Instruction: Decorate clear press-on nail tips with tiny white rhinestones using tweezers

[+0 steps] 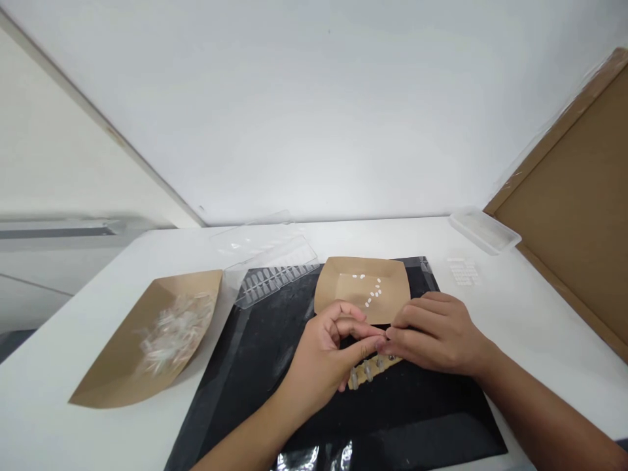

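Over the black mat (255,392), my left hand (321,350) and my right hand (439,333) meet at the fingertips. Thumb and index finger of each are pinched together. Whatever lies between them is too small and covered to make out. Just under the fingers is a tan strip (362,377) carrying several small clear nail-shaped pieces (367,370); my right hand hides its far end. Behind my hands stands a shallow brown paper tray (326,281) with several small white ovals (377,288) scattered inside.
At left, a larger brown paper tray (112,353) holds a heap of clear plastic pieces (171,333). A clear case (275,282) with rows of nail-shaped pieces overlaps the mat's back edge. A translucent box (483,230), small white pieces (464,271) and a cardboard panel (574,196) are at right.
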`<state>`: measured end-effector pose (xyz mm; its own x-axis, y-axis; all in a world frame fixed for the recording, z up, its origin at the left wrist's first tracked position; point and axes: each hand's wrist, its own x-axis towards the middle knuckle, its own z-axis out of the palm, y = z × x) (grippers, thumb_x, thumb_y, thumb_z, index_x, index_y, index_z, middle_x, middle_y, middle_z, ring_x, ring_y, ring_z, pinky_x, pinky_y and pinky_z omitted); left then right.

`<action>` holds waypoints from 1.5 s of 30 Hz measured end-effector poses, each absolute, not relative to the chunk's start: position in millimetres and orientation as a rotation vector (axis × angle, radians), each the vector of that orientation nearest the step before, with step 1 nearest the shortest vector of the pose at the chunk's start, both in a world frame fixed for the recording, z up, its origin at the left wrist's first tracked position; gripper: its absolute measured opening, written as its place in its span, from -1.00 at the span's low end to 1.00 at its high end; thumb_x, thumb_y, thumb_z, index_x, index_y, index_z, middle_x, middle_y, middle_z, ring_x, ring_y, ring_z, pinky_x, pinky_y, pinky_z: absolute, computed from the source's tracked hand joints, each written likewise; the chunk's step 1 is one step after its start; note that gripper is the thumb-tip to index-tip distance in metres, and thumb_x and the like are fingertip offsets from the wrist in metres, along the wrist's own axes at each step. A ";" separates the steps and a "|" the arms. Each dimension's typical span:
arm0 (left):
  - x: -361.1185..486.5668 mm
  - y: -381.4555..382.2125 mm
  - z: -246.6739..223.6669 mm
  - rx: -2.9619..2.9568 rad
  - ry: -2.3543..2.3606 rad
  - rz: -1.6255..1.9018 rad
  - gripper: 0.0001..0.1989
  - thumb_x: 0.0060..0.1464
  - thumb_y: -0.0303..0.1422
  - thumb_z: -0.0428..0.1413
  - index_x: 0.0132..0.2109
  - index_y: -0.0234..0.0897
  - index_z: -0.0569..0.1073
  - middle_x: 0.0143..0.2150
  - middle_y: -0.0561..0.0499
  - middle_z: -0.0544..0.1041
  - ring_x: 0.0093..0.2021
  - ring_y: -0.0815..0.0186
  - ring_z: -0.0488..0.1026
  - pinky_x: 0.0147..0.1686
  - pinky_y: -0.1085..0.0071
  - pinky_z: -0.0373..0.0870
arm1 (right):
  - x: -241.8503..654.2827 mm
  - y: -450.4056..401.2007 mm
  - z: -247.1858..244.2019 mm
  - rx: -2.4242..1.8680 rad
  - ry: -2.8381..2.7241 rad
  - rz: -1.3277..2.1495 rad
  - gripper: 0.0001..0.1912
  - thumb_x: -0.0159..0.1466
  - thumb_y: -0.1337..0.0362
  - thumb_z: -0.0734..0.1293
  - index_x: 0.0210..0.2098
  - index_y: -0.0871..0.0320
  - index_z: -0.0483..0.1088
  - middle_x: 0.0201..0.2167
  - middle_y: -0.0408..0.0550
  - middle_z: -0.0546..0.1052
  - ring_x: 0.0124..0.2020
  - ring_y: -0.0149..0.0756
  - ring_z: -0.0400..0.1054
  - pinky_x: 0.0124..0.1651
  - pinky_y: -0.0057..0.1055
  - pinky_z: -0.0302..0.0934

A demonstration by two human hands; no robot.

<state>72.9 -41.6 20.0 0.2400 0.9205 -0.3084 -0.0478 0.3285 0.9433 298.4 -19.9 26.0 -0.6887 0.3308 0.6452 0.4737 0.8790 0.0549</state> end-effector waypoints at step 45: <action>65.0 -44.4 5.0 2.458 0.985 1.081 -0.88 0.34 -0.48 0.10 -0.24 -0.24 0.41 -0.37 0.00 0.49 -0.28 0.26 0.40 -0.29 0.35 0.40 | 314.2 -15.8 12.4 -0.851 -2.652 0.371 -0.59 0.34 -0.18 0.43 -0.23 0.04 0.60 -0.39 -0.20 0.44 -0.44 -0.42 0.27 -0.34 -0.40 -0.02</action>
